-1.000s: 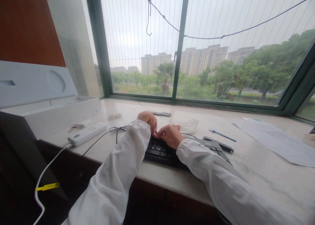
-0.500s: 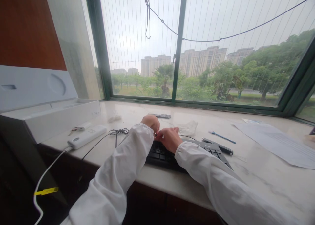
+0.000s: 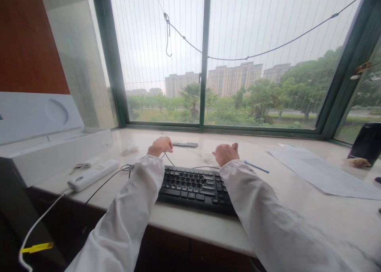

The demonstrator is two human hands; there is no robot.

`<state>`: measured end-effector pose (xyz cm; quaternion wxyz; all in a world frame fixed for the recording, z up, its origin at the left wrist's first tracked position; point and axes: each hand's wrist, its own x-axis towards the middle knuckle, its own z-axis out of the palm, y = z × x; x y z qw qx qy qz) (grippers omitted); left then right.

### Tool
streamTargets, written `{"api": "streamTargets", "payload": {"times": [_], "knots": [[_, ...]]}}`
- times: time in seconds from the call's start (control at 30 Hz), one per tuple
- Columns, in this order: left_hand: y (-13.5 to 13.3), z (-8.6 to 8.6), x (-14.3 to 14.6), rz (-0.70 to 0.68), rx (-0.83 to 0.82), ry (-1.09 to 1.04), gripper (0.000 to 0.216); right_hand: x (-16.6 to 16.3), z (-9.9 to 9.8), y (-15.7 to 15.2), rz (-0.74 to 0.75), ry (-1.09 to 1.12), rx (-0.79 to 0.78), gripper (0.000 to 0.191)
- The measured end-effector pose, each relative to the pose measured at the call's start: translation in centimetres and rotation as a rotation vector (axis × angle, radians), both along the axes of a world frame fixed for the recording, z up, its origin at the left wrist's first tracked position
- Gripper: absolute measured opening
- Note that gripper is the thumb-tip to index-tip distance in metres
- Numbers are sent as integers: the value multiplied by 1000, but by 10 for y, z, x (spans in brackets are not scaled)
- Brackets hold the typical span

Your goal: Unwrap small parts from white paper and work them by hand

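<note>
Keyboard first — one black plastic computer keyboard (image 3: 195, 186) lies flat on the pale marble counter (image 3: 312, 216), close to the near edge and square to the person, so both arms can reach over it. Two hands are up, one either side of its far edge. Left hand (image 3: 160, 145) hovers past the far left corner, fingers curled loosely together around the thin black cable (image 3: 168, 159) — whether it actually pinches the cable, I cannot tell. Right hand (image 3: 226, 153) hangs past the far right area, fingers bunched with the thumb raised, apparently holding nothing. Neither hand touches a key.

Counting the rest: one white oblong power bank (image 3: 92, 174) with one white cord (image 3: 38, 220) running off the counter's edge, just left of the keyboard; one open white cardboard box (image 3: 56, 145) at far left, lid propped upright; one slim dark strip (image 3: 185, 144) near the window; one blue pen (image 3: 256, 167) just beside the right hand; one large printed paper sheet (image 3: 321, 172) spread flat on the right; one black object (image 3: 367, 143) at the far right corner.
</note>
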<state>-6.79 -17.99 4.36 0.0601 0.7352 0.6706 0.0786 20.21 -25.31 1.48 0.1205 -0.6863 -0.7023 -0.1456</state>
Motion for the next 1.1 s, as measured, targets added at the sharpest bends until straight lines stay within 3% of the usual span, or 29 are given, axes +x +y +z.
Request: {"api": "streamTargets", "payload": {"times": [0.1,0.23,0.43,0.67,0.87,1.1], "knots": [[2,-4,4,16,55,-11,26,20,-2,8,-63,1,-41,29],[17,-1,15,-89,46,-6,25,34,-6,12,-149,79,-68,37],[76,7,43,-166,-26,25,23,40,-11,15,-217,150,-188,38],[136,-16,67,-68,-31,51,25,39,-14,18,-188,151,-215,31],[162,-31,81,-42,14,61,30,37,-15,17,-182,115,-242,33],[174,-29,84,-113,-69,-14,31,35,-15,15,-185,108,-266,32]]}}
